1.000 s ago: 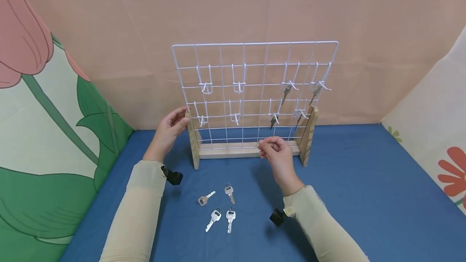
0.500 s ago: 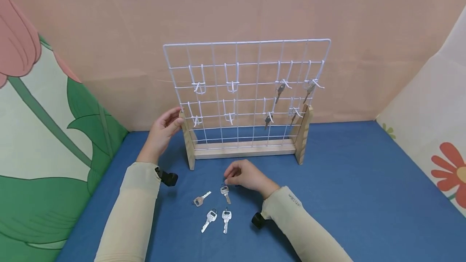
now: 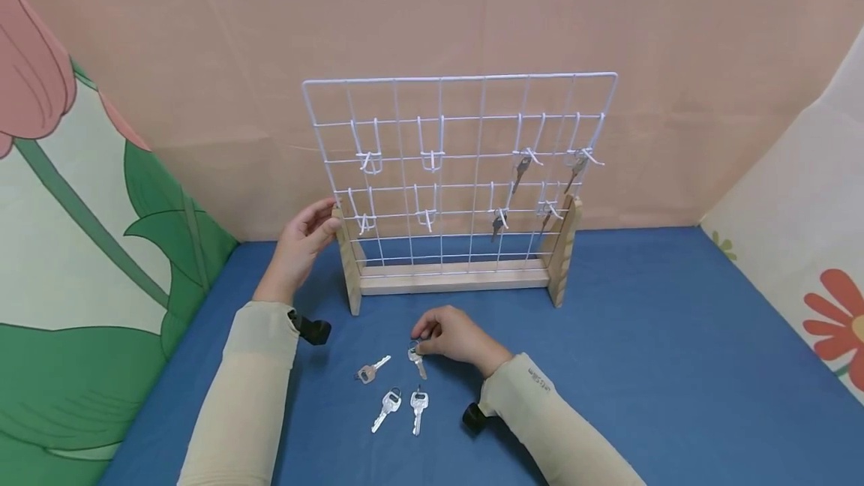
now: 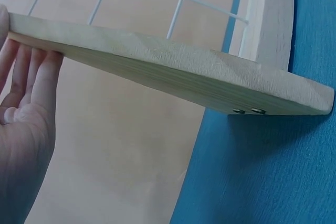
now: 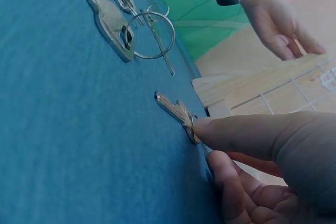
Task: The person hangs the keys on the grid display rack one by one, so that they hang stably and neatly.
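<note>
My left hand (image 3: 297, 246) grips the top of the left wooden upright (image 3: 346, 261) of a white wire grid rack (image 3: 459, 78); in the left wrist view its fingers (image 4: 37, 77) lie against the wood. On the blue cloth, my right hand (image 3: 454, 336) has thumb and fingers at the ring end of a silver key (image 3: 417, 362). The right wrist view shows the thumb (image 5: 210, 129) on that key (image 5: 176, 109), which lies nearly flat. Nearer me lie three more silver keys: one at the left (image 3: 367, 373), two in front (image 3: 387, 409), (image 3: 418, 407).
White wire hooks (image 3: 369, 162) sit in two rows on the grid. Keys hang from the hooks on its right half, such as one dark key (image 3: 522, 169). A wooden crossbar (image 3: 452, 282) joins the uprights. Printed flower panels stand at left and right, a tan backdrop behind.
My right hand has come down from in front of the rack's right side to the key on the cloth, and its thumb now touches it. My left hand stays on the upright.
</note>
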A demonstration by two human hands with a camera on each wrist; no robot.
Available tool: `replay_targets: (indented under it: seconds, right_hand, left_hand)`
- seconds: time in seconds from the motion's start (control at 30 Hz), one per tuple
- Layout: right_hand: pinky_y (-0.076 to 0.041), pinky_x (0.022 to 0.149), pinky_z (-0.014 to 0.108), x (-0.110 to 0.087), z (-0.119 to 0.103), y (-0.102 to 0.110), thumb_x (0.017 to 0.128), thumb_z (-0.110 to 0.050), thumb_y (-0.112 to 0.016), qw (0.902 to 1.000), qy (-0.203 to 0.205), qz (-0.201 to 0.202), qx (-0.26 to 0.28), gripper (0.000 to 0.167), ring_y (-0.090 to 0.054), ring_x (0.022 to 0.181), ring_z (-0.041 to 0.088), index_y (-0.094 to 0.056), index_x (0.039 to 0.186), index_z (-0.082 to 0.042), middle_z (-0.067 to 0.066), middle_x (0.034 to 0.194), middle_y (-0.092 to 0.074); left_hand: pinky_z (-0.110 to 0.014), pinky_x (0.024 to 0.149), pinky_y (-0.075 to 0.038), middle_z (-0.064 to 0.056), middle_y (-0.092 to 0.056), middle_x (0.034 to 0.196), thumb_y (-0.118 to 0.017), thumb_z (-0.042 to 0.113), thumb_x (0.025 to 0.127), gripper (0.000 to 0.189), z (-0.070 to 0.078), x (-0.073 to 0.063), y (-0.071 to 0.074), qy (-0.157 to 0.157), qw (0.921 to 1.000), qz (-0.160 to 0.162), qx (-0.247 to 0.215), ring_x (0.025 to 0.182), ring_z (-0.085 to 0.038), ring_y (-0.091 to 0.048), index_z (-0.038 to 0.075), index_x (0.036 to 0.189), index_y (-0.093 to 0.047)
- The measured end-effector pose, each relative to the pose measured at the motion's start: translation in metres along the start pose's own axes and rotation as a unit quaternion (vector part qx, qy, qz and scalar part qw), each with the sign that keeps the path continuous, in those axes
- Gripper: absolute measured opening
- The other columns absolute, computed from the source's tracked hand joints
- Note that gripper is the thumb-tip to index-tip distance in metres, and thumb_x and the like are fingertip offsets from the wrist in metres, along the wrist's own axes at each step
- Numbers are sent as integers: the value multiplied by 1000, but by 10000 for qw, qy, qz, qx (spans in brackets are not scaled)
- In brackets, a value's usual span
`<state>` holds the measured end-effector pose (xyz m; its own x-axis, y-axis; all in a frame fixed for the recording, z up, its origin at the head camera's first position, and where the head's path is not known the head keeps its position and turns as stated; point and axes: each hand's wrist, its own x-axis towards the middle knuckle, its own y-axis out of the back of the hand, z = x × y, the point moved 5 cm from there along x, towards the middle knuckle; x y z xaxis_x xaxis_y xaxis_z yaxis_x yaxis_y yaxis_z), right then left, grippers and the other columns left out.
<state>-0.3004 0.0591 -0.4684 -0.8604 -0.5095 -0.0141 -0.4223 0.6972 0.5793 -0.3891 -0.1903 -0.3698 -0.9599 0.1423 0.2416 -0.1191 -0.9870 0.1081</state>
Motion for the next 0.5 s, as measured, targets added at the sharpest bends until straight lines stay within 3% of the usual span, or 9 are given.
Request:
replay_targets:
  seconds: [0.17, 0.5]
  right_hand:
    - [-47, 66, 24, -1, -5, -1, 88, -2, -77, 9996, 111, -21, -258, 8, -52, 76, 10, -76, 94, -7, -4, 84, -62]
    - [-46, 67, 26, -3, -8, -4, 89, 1, -75, 9988, 108, -2, -477, 10, -51, 78, 13, -71, 89, -8, 1, 86, -58]
  left_hand:
    - [-15, 97, -49, -17, -47, 143, -58, 29, 103, 58, 0, 0, 1, 95, 9998, -32, 179, 120, -11, -52, 4, 153, -41]
    - [-17, 98, -49, -19, -46, 144, -58, 28, 103, 58, 2, -1, -1, 27, 9999, -97, 13, 119, -10, -52, 1, 152, -41]
